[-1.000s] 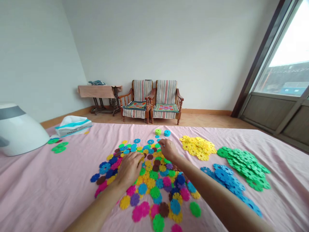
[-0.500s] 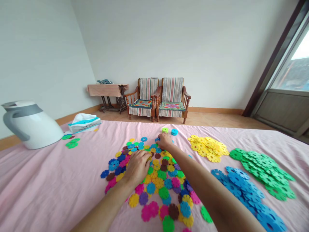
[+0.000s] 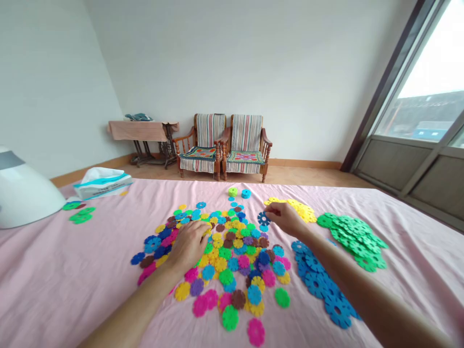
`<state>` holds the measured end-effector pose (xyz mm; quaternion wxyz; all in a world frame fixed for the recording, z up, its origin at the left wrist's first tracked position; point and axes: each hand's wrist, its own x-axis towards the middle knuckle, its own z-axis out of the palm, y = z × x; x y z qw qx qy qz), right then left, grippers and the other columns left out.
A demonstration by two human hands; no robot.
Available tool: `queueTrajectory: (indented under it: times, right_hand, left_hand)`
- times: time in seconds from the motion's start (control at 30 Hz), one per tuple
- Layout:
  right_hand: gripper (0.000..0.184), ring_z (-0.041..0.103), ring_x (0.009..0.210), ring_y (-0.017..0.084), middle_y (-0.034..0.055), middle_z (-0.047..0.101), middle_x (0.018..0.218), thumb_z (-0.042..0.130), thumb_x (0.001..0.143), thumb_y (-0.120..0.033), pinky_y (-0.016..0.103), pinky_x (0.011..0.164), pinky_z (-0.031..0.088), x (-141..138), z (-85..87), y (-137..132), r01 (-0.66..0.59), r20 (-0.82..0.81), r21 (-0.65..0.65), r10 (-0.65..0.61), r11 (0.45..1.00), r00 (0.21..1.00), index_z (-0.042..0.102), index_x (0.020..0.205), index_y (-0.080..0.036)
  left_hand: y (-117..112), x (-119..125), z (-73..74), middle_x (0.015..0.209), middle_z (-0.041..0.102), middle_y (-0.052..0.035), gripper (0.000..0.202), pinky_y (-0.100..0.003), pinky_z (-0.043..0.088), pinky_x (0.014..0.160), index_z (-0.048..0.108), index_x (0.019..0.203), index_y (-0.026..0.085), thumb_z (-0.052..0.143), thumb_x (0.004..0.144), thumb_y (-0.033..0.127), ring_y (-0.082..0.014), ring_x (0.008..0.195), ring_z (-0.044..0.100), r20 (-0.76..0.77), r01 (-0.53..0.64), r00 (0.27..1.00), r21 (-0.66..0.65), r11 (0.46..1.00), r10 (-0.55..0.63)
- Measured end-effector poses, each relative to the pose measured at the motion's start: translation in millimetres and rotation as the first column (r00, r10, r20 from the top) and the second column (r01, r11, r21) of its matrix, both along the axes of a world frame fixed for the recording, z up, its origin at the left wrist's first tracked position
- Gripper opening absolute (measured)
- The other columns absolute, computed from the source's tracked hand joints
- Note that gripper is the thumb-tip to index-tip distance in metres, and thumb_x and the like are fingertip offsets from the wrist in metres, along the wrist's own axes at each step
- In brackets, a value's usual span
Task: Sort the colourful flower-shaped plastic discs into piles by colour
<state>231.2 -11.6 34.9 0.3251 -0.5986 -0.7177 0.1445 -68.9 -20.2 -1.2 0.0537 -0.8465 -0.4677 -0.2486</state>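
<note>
On a pink cloth, a wide spread of small plastic snowflake discs lies in many colours. My left hand rests low over the left part of this spread, its fingers bent together round a yellow snowflake disc that shows at the fingertips. My palm hides the discs beneath it. Right of the spread, my right hand pinches a dark blue snowflake disc by its edge, just above the cloth. A yellow pile of discs lies right behind that hand.
Green discs and larger blue discs form piles at the right. A lime stack and a light blue stack stand at the back. At the left are a white jug, a tissue pack and green discs.
My right hand has moved right, out of the spread, with a dark blue snowflake disc in its fingers. My left hand stays over the spread. The view has turned right.
</note>
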Motion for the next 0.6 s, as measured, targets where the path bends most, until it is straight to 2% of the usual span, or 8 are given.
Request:
queueTrajectory:
  times: [0.1,0.2,0.3,0.37,0.43,0.6]
  right_hand:
    - [0.023,0.049,0.054,0.011,-0.0002,0.059,0.058,0.05,0.074,-0.03,0.022,0.051,0.034,46.4,3.5,-22.4,-0.082,-0.03,-0.13,0.078,0.988,0.996,0.067,0.072,-0.014]
    - [0.025,0.049,0.054,0.011,-0.0003,0.059,0.057,0.051,0.073,-0.032,0.022,0.051,0.034,81.2,4.2,-39.7,-0.15,-0.037,-0.256,0.146,0.955,0.989,0.067,0.068,-0.013]
    - [0.023,0.05,0.055,0.012,0.0007,0.061,0.058,0.051,0.072,-0.03,0.023,0.051,0.033,95.5,5.1,-50.2,-0.068,0.085,-0.3,0.097,0.952,0.992,0.068,0.067,-0.014]
    - [0.023,0.051,0.056,0.013,0.0021,0.062,0.061,0.049,0.074,-0.027,0.024,0.053,0.033,90.2,6.3,-52.3,0.033,0.189,-0.228,0.011,0.973,0.982,0.067,0.068,-0.015]
    - [0.024,0.052,0.058,0.014,0.0029,0.063,0.062,0.046,0.076,-0.025,0.024,0.054,0.033,71.9,7.0,-52.1,0.077,0.243,-0.134,-0.042,0.988,0.969,0.066,0.067,-0.016]
    - [0.022,0.055,0.061,0.014,0.0015,0.062,0.066,0.044,0.08,-0.021,0.023,0.057,0.034,-10.8,0.0,-63.6,-0.085,0.175,-0.014,0.086,0.996,0.981,0.063,0.07,-0.019]
  left_hand:
    - [2.5,-1.2,-2.8,0.101,0.065,-0.0049,0.022,-0.038,0.043,0.087,0.064,0.096,0.02,0.048,0.083,0.017,-0.0215,0.097,0.058,0.002,0.004,1.0,0.016,1.0,-0.004]
    - [5.0,-2.5,-6.1,0.102,0.065,-0.0045,0.022,-0.038,0.043,0.087,0.064,0.097,0.021,0.048,0.082,0.017,-0.0212,0.097,0.058,0.004,0.001,1.0,0.023,1.0,-0.001]
    - [6.7,-3.1,-7.8,0.103,0.065,-0.0044,0.022,-0.038,0.044,0.087,0.063,0.097,0.021,0.047,0.082,0.018,-0.0214,0.097,0.058,0.003,0.002,1.0,0.027,1.0,-0.002]
    - [6.7,-3.0,-7.4,0.103,0.065,-0.0043,0.022,-0.038,0.044,0.087,0.063,0.097,0.021,0.047,0.082,0.018,-0.0212,0.097,0.058,0.006,0.002,1.0,0.028,1.0,-0.002]
    - [5.2,-2.4,-6.4,0.101,0.065,-0.0046,0.022,-0.037,0.044,0.087,0.064,0.096,0.021,0.047,0.083,0.017,-0.0207,0.096,0.058,0.009,0.003,1.0,0.025,1.0,-0.003]
    - [-0.9,-0.9,-4.5,0.105,0.064,-0.0058,0.025,-0.036,0.044,0.091,0.063,0.101,0.02,0.046,0.083,0.015,-0.0201,0.1,0.057,0.046,-0.005,0.999,0.024,1.0,0.004]
